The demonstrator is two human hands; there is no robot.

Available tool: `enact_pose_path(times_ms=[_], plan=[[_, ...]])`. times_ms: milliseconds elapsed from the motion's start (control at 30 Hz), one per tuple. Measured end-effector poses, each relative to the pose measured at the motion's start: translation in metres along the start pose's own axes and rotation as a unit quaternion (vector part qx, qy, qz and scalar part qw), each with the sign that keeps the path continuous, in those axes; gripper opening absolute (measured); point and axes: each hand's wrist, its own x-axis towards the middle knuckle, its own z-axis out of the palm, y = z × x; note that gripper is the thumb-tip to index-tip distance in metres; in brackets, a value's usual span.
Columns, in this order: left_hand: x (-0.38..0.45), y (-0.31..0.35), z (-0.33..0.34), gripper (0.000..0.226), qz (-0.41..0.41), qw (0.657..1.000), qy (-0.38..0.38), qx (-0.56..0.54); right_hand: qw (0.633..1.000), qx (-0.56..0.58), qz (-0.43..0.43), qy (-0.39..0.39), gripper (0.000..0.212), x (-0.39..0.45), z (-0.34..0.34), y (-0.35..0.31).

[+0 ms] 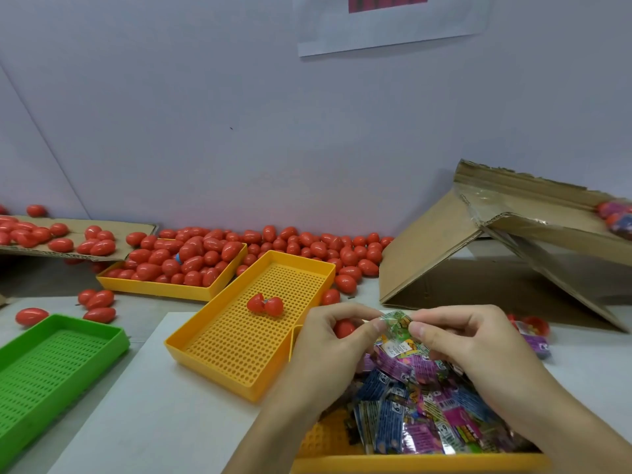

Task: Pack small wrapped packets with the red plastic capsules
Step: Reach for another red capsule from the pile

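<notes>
**Above the packet tray, both hands pinch one wrapper**

Over the yellow tray of wrapped packets (420,463), the left hand (328,340) and right hand (468,340) each pinch an end of one green packet (396,323) between thumb and curled fingers. Just beyond lies an opened red capsule (265,305) in a perforated yellow tray (212,333). Heaped red capsules (191,256) fill another tray behind; a green tray (51,354) sits left, torn cardboard (427,254) right.

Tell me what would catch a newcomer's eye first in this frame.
Probably the sprawl of red capsules along the back wall, some heaped in a yellow tray at back left. Next, at the front, the left hand and right hand pinch a small green packet between them, above a yellow tray piled with bright wrapped packets. In the centre tray lies one opened capsule.
</notes>
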Motion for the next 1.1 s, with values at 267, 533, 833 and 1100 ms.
enact_pose_path(times_ms=[267, 533, 833, 1100], plan=[[-0.001, -0.004, 0.005, 0.015, 0.084, 0.987, 0.039, 0.134, 0.990, 0.027, 0.047, -0.131, 0.044, 0.000, 0.000, 0.001], [-0.003, -0.003, 0.008, 0.010, 0.136, 0.977, 0.011, 0.162, 0.993, 0.064, 0.058, -0.086, 0.049, -0.001, 0.005, 0.000], [-0.005, 0.005, 0.015, 0.028, -0.015, 1.000, -0.012, 0.013, 0.970, 0.226, 0.080, -0.049, 0.041, -0.004, 0.013, -0.002], [-0.003, 0.001, 0.015, 0.015, -0.018, 0.997, 0.068, -0.029, 0.991, 0.099, 0.069, -0.063, 0.046, -0.002, 0.016, 0.006]])
